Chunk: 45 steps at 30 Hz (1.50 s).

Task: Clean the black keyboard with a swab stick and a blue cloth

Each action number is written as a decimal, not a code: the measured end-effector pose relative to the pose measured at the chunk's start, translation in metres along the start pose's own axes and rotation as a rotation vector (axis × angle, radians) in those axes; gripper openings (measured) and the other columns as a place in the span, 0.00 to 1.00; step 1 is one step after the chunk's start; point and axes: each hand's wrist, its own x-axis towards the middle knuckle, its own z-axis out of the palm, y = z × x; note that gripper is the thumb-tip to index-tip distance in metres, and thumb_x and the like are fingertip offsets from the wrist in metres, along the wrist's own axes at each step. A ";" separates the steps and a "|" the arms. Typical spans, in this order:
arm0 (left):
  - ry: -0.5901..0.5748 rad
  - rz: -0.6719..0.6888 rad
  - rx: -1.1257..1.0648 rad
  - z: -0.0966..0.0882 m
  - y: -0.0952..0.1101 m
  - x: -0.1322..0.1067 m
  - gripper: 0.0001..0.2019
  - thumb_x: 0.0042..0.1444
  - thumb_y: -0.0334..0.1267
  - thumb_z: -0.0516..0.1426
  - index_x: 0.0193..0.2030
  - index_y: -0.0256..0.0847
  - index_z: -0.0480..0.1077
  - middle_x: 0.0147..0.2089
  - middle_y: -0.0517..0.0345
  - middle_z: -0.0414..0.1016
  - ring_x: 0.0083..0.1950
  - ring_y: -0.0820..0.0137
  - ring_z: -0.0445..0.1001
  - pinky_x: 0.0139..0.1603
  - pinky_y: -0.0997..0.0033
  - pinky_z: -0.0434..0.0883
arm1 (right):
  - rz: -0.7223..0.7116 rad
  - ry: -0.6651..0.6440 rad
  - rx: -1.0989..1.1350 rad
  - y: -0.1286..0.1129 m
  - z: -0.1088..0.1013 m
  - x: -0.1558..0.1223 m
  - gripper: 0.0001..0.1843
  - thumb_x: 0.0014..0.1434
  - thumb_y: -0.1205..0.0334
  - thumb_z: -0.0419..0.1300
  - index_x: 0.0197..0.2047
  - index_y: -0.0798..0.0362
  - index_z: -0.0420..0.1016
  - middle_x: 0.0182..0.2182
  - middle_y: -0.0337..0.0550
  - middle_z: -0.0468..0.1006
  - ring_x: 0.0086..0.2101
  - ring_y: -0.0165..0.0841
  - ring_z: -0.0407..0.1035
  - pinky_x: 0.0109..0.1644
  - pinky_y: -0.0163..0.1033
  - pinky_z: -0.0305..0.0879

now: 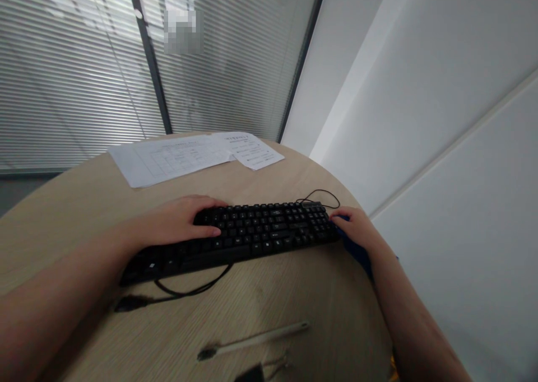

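A black keyboard (252,233) lies at a slant across the round wooden table. My left hand (180,219) grips it left of the middle, thumb over the keys and fingers along the far edge. At the keyboard's right end, my right hand (353,225) is closed on a blue cloth (357,253), with its fingertips by the end keys. Much of the cloth is hidden under the hand and wrist. A black cable (202,288) loops out at the near side of the keyboard, and another thin loop shows behind its far right corner.
Printed paper sheets (180,157) lie at the table's far side. Nearer me are a brush (256,340) with a pale handle and dark bristles, and a partly cut-off black object (252,374). A white wall (441,119) stands to the right; blinds (75,79) hang behind the table (302,292).
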 end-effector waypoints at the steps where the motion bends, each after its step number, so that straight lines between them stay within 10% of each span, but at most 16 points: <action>1: 0.000 -0.002 -0.001 0.000 0.000 0.000 0.30 0.55 0.54 0.60 0.65 0.52 0.69 0.63 0.51 0.75 0.63 0.51 0.71 0.64 0.50 0.64 | 0.008 0.000 0.001 0.001 -0.001 0.000 0.11 0.58 0.58 0.59 0.32 0.47 0.83 0.33 0.42 0.83 0.37 0.41 0.76 0.44 0.45 0.70; 7: -0.011 0.006 -0.001 -0.002 0.002 -0.001 0.30 0.56 0.54 0.59 0.65 0.50 0.69 0.63 0.50 0.74 0.63 0.52 0.71 0.64 0.51 0.64 | -0.009 0.125 0.067 0.001 0.001 0.001 0.12 0.60 0.54 0.58 0.37 0.48 0.83 0.37 0.45 0.84 0.41 0.42 0.76 0.49 0.47 0.69; 17: 0.015 -0.075 0.076 -0.011 -0.016 -0.005 0.31 0.58 0.59 0.55 0.64 0.47 0.71 0.63 0.50 0.75 0.61 0.53 0.73 0.63 0.56 0.65 | -0.091 -0.029 0.051 -0.009 -0.002 -0.002 0.12 0.60 0.57 0.58 0.35 0.49 0.83 0.34 0.45 0.83 0.38 0.40 0.76 0.45 0.45 0.69; 37: -0.073 -0.316 0.098 -0.033 -0.029 -0.017 0.26 0.59 0.61 0.50 0.41 0.41 0.79 0.40 0.51 0.82 0.40 0.61 0.76 0.40 0.67 0.64 | -0.277 0.042 -0.102 -0.023 0.000 -0.008 0.14 0.61 0.56 0.56 0.36 0.51 0.82 0.33 0.47 0.81 0.36 0.41 0.76 0.42 0.46 0.71; 45: -0.072 -0.314 0.073 -0.034 -0.032 -0.023 0.25 0.60 0.59 0.52 0.38 0.40 0.79 0.38 0.50 0.82 0.38 0.63 0.75 0.38 0.68 0.64 | -0.487 -0.051 -0.148 -0.070 0.006 -0.008 0.12 0.63 0.61 0.56 0.41 0.49 0.82 0.36 0.47 0.82 0.37 0.39 0.77 0.41 0.45 0.73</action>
